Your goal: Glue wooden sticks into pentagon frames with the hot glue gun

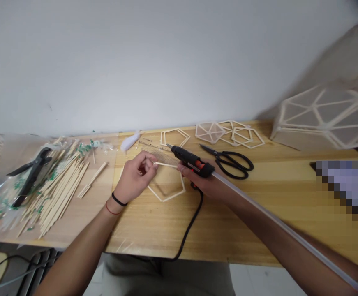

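Note:
My left hand (137, 174) is closed, with thumb and forefinger pinching a thin pale wooden stick (168, 165). The stick runs along the upper edge of a pentagon frame (174, 196) of similar sticks; whether the two are joined I cannot tell. In my right hand (205, 185) is a black hot glue gun (188, 157), its nozzle pointing up and left beyond the stick. A long translucent glue stick (271, 218) trails from its back over my forearm. My right thumb is close to the stick's right end. Partly behind the hands lies a ruler (157, 147).
Black scissors (232, 162) lie right of the glue gun. Behind are more stick frames (249, 144) and a covered panel (210, 132). Loose sticks (64, 197) and a black-handled cutter (32, 176) lie left. A large covered structure (323, 119) stands right. The cord (194, 222) hangs over the front edge.

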Demonstrator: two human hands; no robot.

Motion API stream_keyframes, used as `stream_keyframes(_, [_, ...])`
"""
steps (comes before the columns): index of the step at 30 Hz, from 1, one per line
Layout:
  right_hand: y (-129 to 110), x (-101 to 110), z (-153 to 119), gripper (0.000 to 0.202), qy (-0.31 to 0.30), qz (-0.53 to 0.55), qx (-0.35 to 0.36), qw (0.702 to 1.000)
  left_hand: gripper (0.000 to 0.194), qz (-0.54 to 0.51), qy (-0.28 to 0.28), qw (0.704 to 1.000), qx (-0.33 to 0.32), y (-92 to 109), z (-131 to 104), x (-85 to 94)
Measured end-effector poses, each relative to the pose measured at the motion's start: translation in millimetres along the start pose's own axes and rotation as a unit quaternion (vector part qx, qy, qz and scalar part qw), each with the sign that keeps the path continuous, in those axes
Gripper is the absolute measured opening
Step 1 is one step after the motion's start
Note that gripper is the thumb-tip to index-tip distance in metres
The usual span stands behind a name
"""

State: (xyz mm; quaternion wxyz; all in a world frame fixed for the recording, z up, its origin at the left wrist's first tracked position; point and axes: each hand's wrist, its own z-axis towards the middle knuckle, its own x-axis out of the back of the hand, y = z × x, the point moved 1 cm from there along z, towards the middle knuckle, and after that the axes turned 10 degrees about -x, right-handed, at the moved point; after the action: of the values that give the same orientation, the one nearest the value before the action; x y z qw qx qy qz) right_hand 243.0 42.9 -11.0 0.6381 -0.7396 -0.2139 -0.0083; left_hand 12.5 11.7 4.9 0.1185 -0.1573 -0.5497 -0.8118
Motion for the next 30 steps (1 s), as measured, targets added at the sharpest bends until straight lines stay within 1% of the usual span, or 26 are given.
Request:
stream_keyframes(23, [-2.8,-0.6,-1.3,0.030,-0.006,-0.007,0.005,1.000,0.010,0.020,-0.006,1.000,-0.013,-0.2,-0.3,1.0])
stream_keyframes(30, [-6.6,-0.5,-3.9,0.033,-0.004,-0.007,0.008,1.000,0.009,0.022,-0.008,1.000,-0.015,-1.1,-0.1,1.0])
